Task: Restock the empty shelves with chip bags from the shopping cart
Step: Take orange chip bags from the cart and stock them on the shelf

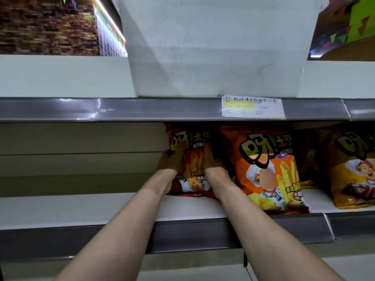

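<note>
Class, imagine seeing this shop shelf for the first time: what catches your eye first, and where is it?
Two arms reach in, the left hand and right hand against a red chip bag standing on the shelf. Right of it stands a bright orange bag, with a yellow bag at the frame's edge. A paper price label hangs on the rail above.

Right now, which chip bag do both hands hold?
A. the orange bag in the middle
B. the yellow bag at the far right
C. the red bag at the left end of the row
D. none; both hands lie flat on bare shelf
C: the left hand and right hand both hold the red bag, which stands on the shelf just left of the orange bag.
</note>
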